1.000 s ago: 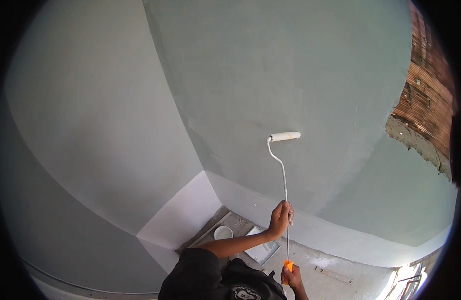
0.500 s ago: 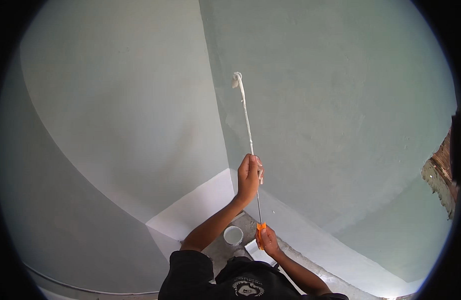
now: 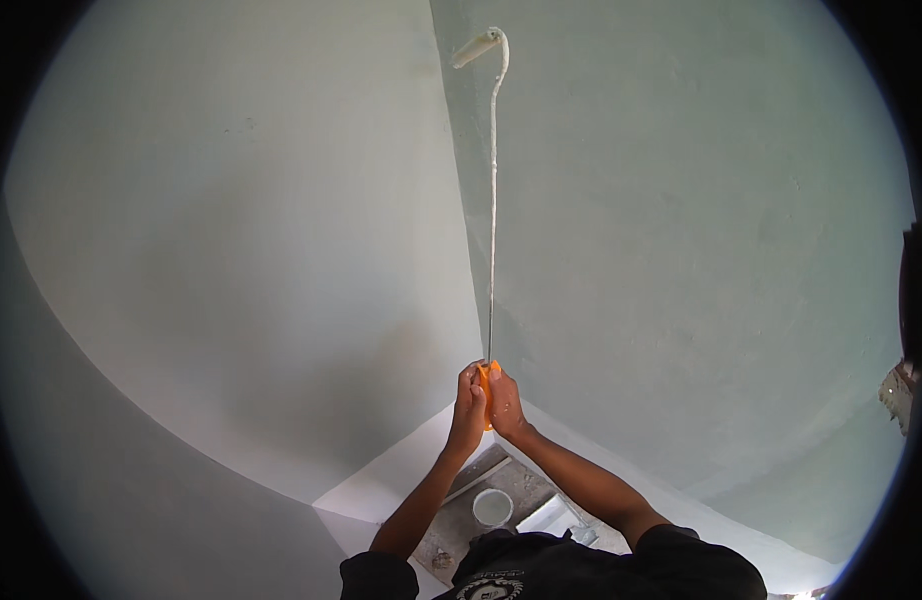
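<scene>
My left hand (image 3: 466,408) and my right hand (image 3: 505,405) are closed together around the orange handle (image 3: 487,392) of a long paint roller, low in the middle of the view. Its thin, white-smeared metal rod (image 3: 494,200) stretches straight up to a bend near the top. There the white roller head (image 3: 473,49) is tilted close to the corner where the pale left wall (image 3: 231,250) meets the grey-green right wall (image 3: 681,250). I cannot tell whether it touches the surface.
Below my hands, a round white bucket (image 3: 493,508) and a white tray (image 3: 539,516) sit on the dusty floor (image 3: 444,530), near a long strip (image 3: 478,475) by the wall's foot. A rough broken patch (image 3: 896,395) shows at the far right edge.
The roller head has risen toward the upper corner. My left hand has moved down from the rod onto the handle beside my right hand, which has risen. The view has swung left.
</scene>
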`<action>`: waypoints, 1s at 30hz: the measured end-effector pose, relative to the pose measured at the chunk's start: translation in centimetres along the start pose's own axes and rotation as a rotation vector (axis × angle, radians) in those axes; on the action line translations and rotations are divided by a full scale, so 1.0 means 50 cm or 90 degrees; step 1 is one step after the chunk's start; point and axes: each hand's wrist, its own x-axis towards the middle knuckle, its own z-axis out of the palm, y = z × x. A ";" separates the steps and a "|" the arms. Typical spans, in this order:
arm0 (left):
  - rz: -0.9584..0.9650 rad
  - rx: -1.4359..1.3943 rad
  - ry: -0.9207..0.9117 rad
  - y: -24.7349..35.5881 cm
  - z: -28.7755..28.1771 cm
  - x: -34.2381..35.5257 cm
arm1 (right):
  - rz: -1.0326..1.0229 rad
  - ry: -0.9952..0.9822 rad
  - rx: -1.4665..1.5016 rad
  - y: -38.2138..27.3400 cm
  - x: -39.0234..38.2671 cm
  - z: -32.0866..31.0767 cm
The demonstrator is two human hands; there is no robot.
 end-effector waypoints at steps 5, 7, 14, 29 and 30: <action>-0.002 0.234 0.047 -0.012 -0.056 0.051 | -0.012 0.032 -0.093 0.049 0.051 0.044; -0.007 0.257 0.056 -0.030 -0.106 0.061 | -0.229 0.035 -0.228 0.060 0.070 0.068; -0.032 0.259 0.011 -0.113 -0.298 0.036 | -0.060 0.099 -0.173 -0.016 0.163 0.128; -0.114 0.110 -0.092 -0.084 -0.269 0.189 | 0.026 0.032 -0.304 -0.113 0.351 0.132; -0.110 0.081 -0.096 -0.080 -0.265 0.209 | -0.006 0.046 -0.334 -0.120 0.372 0.131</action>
